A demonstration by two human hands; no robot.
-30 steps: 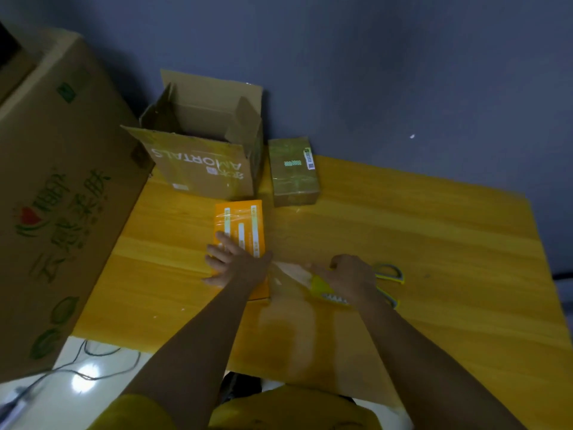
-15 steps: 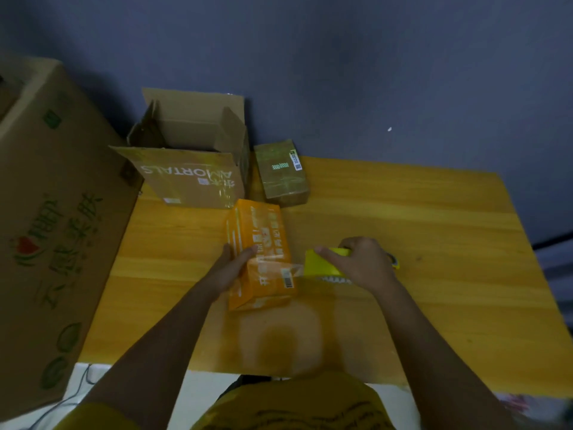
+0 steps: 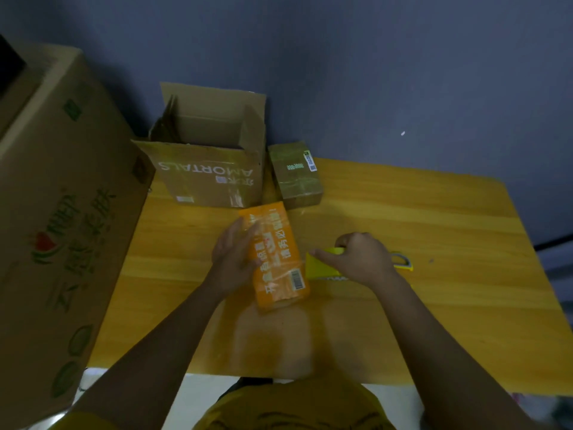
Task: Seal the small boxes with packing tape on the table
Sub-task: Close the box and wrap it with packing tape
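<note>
Now the orange box (image 3: 274, 254) lies face up with its barcode end toward the person, whereas a second ago it lay flat the other way under the left hand (image 3: 232, 257); it has been rolled over, with clear tape drawn round it. The left hand's grip is wide, straight fingers pressing the box's left side and top to steady it on the counter (image 3: 434, 231). The right hand (image 3: 361, 259) holds the yellow dispenser (image 3: 322, 265) just beside the box's right edge, fingers curled over it. I judge the wrap is nearly round and cutting the tape comes next. The scissors (image 3: 403, 262) lie behind the right hand. A sealed brown box (image 3: 297, 175) sits beside the open carton (image 3: 210, 162) at the back.
</note>
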